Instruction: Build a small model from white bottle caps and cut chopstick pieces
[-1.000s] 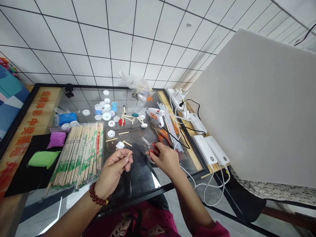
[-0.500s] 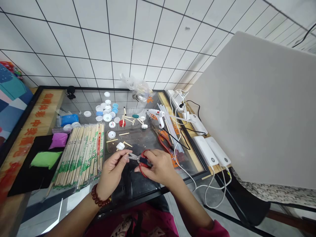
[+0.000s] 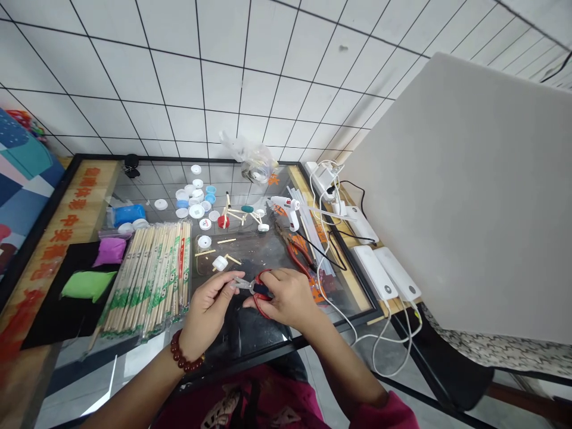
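My right hand (image 3: 283,298) grips a pair of red-handled scissors (image 3: 263,296), its fingers in the loops. The slightly parted blades point left, at the fingertips of my left hand (image 3: 210,304). Thumb and forefinger of that left hand pinch a short wooden stick, which is almost wholly hidden now. Just beyond lies a white bottle cap joined to a stick (image 3: 220,263). Short cut sticks (image 3: 204,253) lie around it. Farther back stands a small assembly of sticks and caps (image 3: 243,215).
Wrapped chopsticks (image 3: 145,280) lie left, beside green clay (image 3: 87,286), purple clay (image 3: 109,251) and a blue packet (image 3: 128,214). Loose bottle caps (image 3: 196,211) cluster at the back. Rightward are a glue gun (image 3: 286,205), pliers (image 3: 297,253), glue sticks (image 3: 313,232) and white cables (image 3: 322,292).
The whole view has shifted slightly. Both hands keep nearly the same place, and the scissor blades still meet the left fingertips. The stick end seen there earlier is now harder to make out.
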{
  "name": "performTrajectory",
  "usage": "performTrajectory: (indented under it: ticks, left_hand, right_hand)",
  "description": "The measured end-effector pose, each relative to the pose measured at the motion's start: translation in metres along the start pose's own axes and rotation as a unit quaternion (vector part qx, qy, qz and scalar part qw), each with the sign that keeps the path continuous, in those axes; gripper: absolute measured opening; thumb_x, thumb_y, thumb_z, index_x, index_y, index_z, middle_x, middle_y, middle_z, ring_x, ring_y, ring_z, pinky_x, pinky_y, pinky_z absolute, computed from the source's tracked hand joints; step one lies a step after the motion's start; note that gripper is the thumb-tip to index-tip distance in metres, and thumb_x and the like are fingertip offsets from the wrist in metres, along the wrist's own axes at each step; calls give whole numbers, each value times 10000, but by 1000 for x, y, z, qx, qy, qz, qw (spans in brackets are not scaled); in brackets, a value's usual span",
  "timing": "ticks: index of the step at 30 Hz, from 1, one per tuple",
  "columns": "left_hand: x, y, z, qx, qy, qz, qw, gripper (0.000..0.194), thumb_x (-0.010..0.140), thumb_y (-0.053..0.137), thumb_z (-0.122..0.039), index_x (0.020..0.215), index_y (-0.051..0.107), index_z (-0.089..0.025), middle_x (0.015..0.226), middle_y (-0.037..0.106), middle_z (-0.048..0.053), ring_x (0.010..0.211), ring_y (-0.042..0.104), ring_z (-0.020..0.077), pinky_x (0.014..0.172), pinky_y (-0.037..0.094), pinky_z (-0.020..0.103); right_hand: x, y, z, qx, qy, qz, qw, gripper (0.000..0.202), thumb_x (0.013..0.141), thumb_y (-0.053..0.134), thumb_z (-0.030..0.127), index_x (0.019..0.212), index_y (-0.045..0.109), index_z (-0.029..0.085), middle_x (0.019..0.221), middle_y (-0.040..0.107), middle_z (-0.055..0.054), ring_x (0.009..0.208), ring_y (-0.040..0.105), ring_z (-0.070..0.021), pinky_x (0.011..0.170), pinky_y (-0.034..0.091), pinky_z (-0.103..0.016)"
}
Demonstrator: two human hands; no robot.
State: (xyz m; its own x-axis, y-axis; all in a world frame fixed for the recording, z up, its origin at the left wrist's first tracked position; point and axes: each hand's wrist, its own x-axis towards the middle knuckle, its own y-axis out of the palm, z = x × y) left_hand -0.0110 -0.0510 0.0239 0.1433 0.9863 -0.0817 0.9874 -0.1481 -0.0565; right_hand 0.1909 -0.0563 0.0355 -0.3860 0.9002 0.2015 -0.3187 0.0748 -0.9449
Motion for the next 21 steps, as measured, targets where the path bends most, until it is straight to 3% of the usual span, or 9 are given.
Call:
performTrajectory:
  ticks: [2, 6, 10, 13, 17, 21]
  left_hand:
    - [0, 0, 2, -7, 0, -5, 1000, 304, 882, 643, -425, 1057, 779, -217, 1026, 752, 85, 864, 667, 200, 828, 535, 320]
    - [2, -1, 3, -7, 1, -32, 999, 297, 901, 628, -425, 1043, 768, -204, 834, 721, 50, 754, 642, 168, 782, 539, 302]
    - [4, -4, 1, 33, 97, -55, 993, 171, 878, 673, -339, 956, 793, -246, 1043, 694, 58, 1006, 644, 192, 905, 516, 296]
    - [4, -4, 0, 56, 147, -62, 986, 136, 847, 710, -288, 941, 808, -282, 992, 670, 41, 964, 641, 174, 828, 524, 255]
    - [3, -3, 0, 15, 114, -66, 991, 133, 802, 756, -287, 923, 810, -272, 936, 703, 37, 832, 669, 162, 738, 548, 245]
    - [1, -1, 4, -35, 38, -71, 996, 112, 779, 780, -307, 875, 796, -252, 919, 749, 34, 838, 697, 176, 808, 570, 272]
  right_hand:
    - [0, 2, -4, 16, -23, -31, 999, 401, 848, 679, 595, 892, 667, 197, 787, 704, -36, 695, 612, -176, 665, 355, -281]
    - [4, 4, -11, 52, -3, -96, 994, 353, 890, 649, 542, 867, 630, 190, 748, 679, -32, 668, 589, -167, 640, 362, -281]
    - [9, 11, -13, 134, 39, -111, 984, 381, 909, 609, 573, 851, 597, 197, 699, 642, -10, 645, 580, -153, 618, 391, -262]
    - [10, 23, -16, 153, 25, -128, 980, 391, 906, 609, 586, 871, 610, 196, 730, 660, -25, 693, 610, -167, 656, 435, -270]
    - [7, 38, -25, 128, 11, -183, 975, 433, 880, 630, 620, 898, 642, 188, 761, 690, -52, 727, 634, -186, 692, 467, -288]
    - [4, 41, -37, 91, 58, -192, 976, 398, 905, 625, 570, 953, 663, 177, 860, 712, -73, 809, 649, -203, 742, 474, -295]
